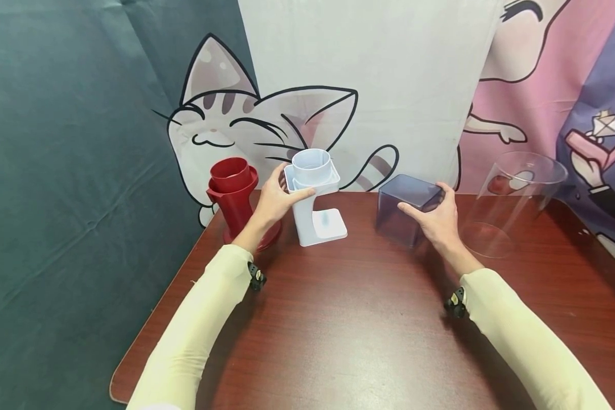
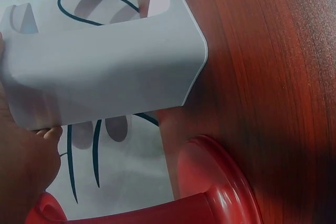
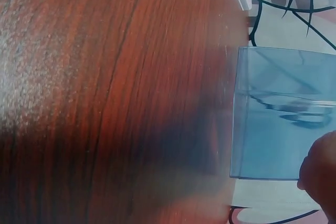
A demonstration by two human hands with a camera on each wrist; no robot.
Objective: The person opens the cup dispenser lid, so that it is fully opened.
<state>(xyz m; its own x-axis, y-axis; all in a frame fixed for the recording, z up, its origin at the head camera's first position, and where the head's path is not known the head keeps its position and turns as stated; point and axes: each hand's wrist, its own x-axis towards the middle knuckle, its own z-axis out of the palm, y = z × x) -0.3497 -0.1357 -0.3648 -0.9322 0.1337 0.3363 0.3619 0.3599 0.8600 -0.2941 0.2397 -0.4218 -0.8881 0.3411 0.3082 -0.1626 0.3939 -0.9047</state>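
Observation:
Near the back of the table, my left hand grips the upper part of a white dispenser stand. It has a round collar on top and a flat square foot. The left wrist view shows its smooth back, with fingertips at the edge. My right hand holds a translucent blue-grey rectangular container from above, thumb on the near side and fingers at the right side. Its flat closed face is uppermost. In the right wrist view part of the hand overlaps the container's clear wall.
A red dispenser stand with a round foot stands just left of my left hand. To the right of my right hand is a tall clear cylinder. The brown wooden table meets a printed cat backdrop behind.

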